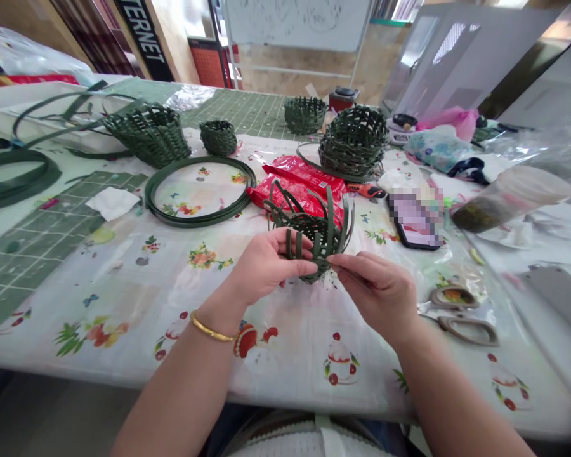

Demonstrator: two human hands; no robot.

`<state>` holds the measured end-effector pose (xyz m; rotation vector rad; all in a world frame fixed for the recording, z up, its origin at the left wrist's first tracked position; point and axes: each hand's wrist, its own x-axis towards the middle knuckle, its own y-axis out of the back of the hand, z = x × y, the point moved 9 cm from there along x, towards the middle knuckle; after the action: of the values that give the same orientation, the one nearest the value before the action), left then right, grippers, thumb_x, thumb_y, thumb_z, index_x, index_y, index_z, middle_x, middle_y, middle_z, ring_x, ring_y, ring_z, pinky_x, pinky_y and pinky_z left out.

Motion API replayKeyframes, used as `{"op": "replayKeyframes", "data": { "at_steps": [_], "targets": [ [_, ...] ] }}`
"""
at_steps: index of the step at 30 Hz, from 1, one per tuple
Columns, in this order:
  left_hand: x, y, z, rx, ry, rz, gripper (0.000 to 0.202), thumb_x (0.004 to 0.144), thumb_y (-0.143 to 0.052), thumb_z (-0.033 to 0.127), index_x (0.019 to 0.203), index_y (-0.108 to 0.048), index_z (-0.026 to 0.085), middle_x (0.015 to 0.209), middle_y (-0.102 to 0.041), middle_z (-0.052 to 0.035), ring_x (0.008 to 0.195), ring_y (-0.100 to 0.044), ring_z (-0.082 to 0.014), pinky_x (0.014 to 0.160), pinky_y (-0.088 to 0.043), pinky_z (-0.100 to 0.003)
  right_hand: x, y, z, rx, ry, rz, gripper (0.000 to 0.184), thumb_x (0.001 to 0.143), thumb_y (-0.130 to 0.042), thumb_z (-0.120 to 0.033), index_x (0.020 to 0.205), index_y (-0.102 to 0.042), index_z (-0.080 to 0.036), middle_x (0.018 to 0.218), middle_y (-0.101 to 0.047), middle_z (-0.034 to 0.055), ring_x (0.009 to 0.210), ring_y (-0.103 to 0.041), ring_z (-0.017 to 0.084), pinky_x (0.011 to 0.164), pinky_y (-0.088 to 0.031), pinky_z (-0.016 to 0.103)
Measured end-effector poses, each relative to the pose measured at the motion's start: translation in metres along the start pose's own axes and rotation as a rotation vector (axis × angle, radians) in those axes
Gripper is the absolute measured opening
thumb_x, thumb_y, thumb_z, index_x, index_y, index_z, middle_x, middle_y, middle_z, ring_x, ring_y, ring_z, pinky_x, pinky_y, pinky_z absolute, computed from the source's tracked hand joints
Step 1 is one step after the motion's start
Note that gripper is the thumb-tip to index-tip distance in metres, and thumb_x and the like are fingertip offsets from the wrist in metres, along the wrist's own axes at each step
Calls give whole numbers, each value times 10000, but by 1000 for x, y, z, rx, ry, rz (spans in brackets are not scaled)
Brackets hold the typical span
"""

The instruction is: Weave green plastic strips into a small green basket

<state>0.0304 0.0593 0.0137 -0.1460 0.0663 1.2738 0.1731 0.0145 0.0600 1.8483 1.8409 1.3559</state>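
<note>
A small half-woven green basket (314,231) with loose upright strips is held above the table between both hands. My left hand (264,263) grips its left side, fingers curled round the woven wall. My right hand (374,289) pinches its lower right edge with fingertips pressed together. A gold bangle sits on my left wrist.
A coil of green strip (200,190) lies left of the red packets (299,184). Finished green baskets (150,133) (354,143) stand at the back. A phone (413,222), scissors (461,311) and a plastic cup (509,197) lie to the right on the flowered tablecloth (124,298).
</note>
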Motion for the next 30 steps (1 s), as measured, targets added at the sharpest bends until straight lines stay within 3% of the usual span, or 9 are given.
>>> {"op": "replayKeyframes", "data": {
  "at_steps": [7, 11, 13, 17, 20, 26, 30],
  "targets": [
    [4, -1, -4, 98, -30, -14, 231, 577, -768, 212, 709, -589, 151, 603, -550, 50, 467, -447, -38, 402, -358, -152, -2, -10, -3, -75, 74, -59, 217, 838, -525, -199, 964, -700, -227, 694, -638, 11, 569, -563, 105, 523, -396, 222],
    [4, -3, -8, 168, 12, -40, 170, 612, -725, 202, 736, -620, 151, 607, -571, 36, 467, -439, -49, 413, -353, -172, -1, -4, -4, -258, 163, 35, 189, 854, -529, -248, 900, -712, -254, 620, -613, -4, 539, -525, 103, 532, -342, 240],
    [5, -2, -8, 236, 1, -19, 125, 629, -702, 206, 710, -622, 153, 558, -538, 50, 446, -409, -47, 412, -331, -178, 1, -1, -5, -370, 204, 68, 154, 845, -559, -281, 858, -710, -262, 594, -619, -13, 536, -523, 104, 586, -334, 261],
    [7, 5, -7, 310, -28, 86, 105, 643, -679, 220, 698, -608, 166, 467, -452, 80, 398, -362, -48, 399, -279, -188, 6, 6, -6, -444, 239, -31, 173, 867, -529, -242, 970, -668, -257, 624, -654, -19, 598, -571, 118, 738, -335, 303],
    [8, 9, -6, 291, -24, 129, 111, 639, -673, 224, 692, -594, 167, 467, -442, 82, 395, -346, -49, 402, -274, -191, 13, 19, -11, -503, 219, -66, 197, 877, -491, -211, 1004, -639, -238, 626, -656, -15, 587, -567, 129, 758, -338, 319],
    [8, 1, -8, 248, -30, 3, 138, 630, -677, 229, 734, -639, 147, 584, -528, 45, 489, -404, -58, 459, -297, -190, 33, 28, -34, -658, 329, -167, 222, 854, -463, -154, 723, -628, -225, 597, -626, -6, 598, -552, 139, 727, -333, 328],
    [6, 0, -9, 139, -13, -21, 142, 590, -717, 221, 675, -638, 139, 552, -525, 44, 481, -409, -57, 461, -310, -192, 43, 32, -38, -650, 439, -170, 158, 865, -499, -218, 800, -643, -215, 711, -667, 23, 658, -563, 155, 685, -354, 312]
  ]
}}
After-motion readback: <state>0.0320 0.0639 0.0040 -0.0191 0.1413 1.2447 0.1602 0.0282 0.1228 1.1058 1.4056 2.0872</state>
